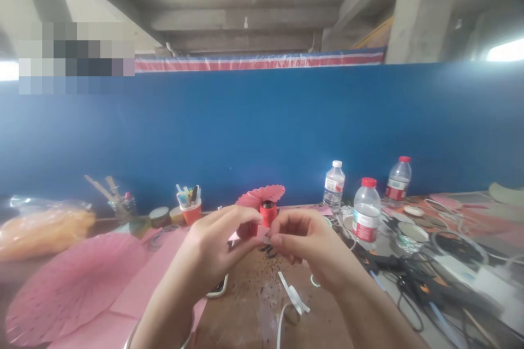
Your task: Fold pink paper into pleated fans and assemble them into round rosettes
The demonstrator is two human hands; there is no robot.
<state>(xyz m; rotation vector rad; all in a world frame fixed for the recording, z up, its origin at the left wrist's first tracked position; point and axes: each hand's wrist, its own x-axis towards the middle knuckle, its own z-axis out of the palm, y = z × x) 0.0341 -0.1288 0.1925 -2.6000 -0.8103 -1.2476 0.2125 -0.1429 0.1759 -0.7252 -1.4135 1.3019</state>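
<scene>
My left hand [219, 232] is curled, with its thumb and fingers closed on a small piece of pink paper [261, 233] above the table. My right hand [307, 237] pinches close by, its thumb and fingertips meeting at the paper's right end; the exact contact is blurred. Just behind the fingertips is a red cylinder [268, 214] with a dark open top, partly covered by my hands. A pink pleated paper fan [264, 194] with a scalloped edge shows behind it. White strips [293, 297] lie on the brown tabletop below my hands.
A large pink pleated sheet [77, 283] covers the left side, near a bag of yellow material [49, 229]. A cup of pens [191, 210] stands at the back. Bottles [366, 212] stand at right, with cables and a dark glue gun [429, 286]. A blue partition [245, 131] rises behind.
</scene>
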